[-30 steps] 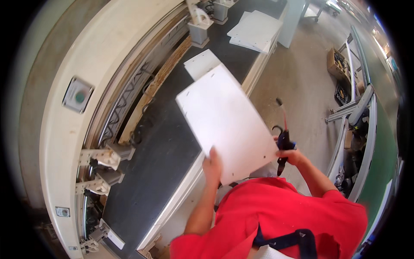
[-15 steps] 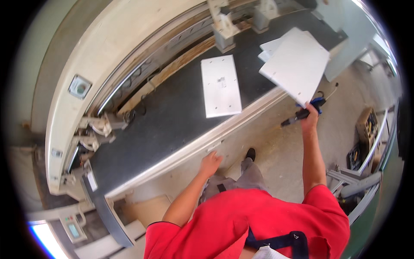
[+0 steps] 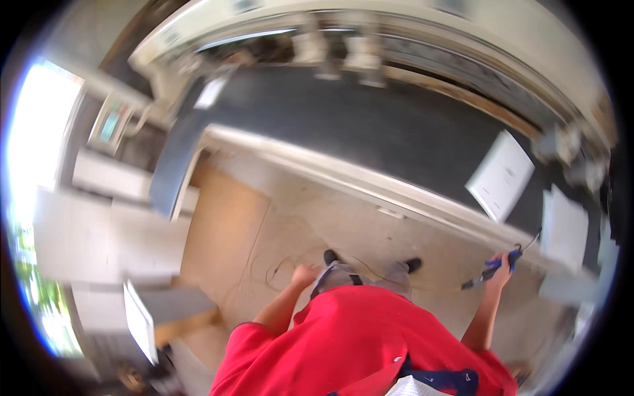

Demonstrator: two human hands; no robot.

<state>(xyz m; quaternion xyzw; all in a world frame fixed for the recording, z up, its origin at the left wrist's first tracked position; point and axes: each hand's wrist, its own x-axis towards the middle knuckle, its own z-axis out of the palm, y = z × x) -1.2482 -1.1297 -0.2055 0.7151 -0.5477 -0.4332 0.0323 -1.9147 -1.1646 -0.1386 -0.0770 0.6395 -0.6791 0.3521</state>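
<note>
My right hand point(image 3: 502, 270) is closed around a blue-and-black hand tool point(image 3: 492, 269), which has a thin rod at one end and a dark, thicker end at the other. Just beyond it, a white panel point(image 3: 500, 178) with small dark marks lies on the dark worktop point(image 3: 317, 119), close to its front edge. More white panels point(image 3: 564, 228) are stacked to the right of that one. Near my left thigh hangs my left hand point(image 3: 306, 274), away from the bench; motion blur hides its fingers.
A long machine beam point(image 3: 409, 20) with clamp-like blocks point(image 3: 363, 56) runs behind the worktop. Thin tubing point(image 3: 277, 270) loops over the floor by a brown board point(image 3: 218, 231). At left are a control box point(image 3: 109, 125), pale boards point(image 3: 109, 237) and a grey-topped block point(image 3: 175, 310).
My view and body have turned left, so the bench and panels appear farther right. The tool stays in my right hand, now apart from the stacked panels. The left hand hangs low.
</note>
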